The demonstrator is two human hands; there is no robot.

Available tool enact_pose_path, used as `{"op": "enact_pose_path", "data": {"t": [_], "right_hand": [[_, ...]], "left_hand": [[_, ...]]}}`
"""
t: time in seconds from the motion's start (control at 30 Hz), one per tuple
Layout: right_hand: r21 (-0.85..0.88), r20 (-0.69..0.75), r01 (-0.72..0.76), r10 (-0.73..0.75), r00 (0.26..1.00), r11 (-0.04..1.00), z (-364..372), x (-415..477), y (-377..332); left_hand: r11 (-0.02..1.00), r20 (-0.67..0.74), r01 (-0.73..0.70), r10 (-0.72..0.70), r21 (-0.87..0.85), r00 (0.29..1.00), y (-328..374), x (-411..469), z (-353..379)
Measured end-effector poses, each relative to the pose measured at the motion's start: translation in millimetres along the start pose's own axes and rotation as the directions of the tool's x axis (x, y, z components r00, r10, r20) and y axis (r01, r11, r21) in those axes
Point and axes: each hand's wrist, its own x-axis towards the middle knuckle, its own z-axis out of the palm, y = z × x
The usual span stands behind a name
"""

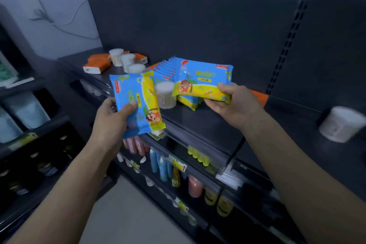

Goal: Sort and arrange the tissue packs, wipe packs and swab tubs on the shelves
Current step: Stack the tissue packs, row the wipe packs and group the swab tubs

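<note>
**Two wipe packs held up at the top shelf**

Between the two packs we see a swab tub (165,95) standing on the top shelf (198,125), its sides partly covered by them. Behind it a row of wipe packs (168,67) stands on edge, and a few loose wipe packs (190,103) lie under the one on the right. Three more swab tubs (126,60) stand in a line at the back left among orange tissue packs (99,63). They are packed with white swabs (we can see the tips at the top). Another tub (340,125), blurred, sits well apart on the right section of shelf.

Our left hand (116,117) grips the left wipe pack (136,105) upright in front of the shelf edge, thumb across its face and fingers behind. Our right hand (233,103) pinches the right wipe pack (204,83) by its right end, holding it level over the shelf. An orange pack (257,96) shows just behind that hand.

The lower shelves (198,172) hold blue, pink and yellow bottles (162,164) behind clear rails.
</note>
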Motion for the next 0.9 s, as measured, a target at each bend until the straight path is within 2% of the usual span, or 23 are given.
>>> {"op": "enact_pose_path", "data": {"t": [0.17,0.33,0.47,0.6,0.77,0.9], "right_hand": [[-0.080,-0.115,0.018,-0.027,0.993,0.997,33,45,12],[-0.160,-0.093,0.088,-0.104,0.990,0.983,59,100,22],[-0.294,-0.113,0.155,-0.195,0.974,0.943,69,141,19],[-0.365,-0.164,0.217,-0.291,0.942,0.905,76,165,8],[-0.441,-0.229,0.249,-0.376,0.898,0.862,73,180,5],[-0.518,-0.287,0.269,-0.461,0.840,0.812,66,183,4]], "left_hand": [[0.995,0.007,0.016,-0.016,0.100,1.000,-11,36,-20],[0.978,0.060,0.003,-0.016,0.209,0.998,-13,84,-30],[0.949,0.106,-0.083,0.053,0.304,0.993,-7,135,-24],[0.876,0.206,-0.221,0.144,0.428,0.968,-9,182,-11],[0.737,0.387,-0.328,0.098,0.591,0.917,-32,236,1],[0.658,0.542,-0.454,0.081,0.601,0.836,-49,272,17]]}}
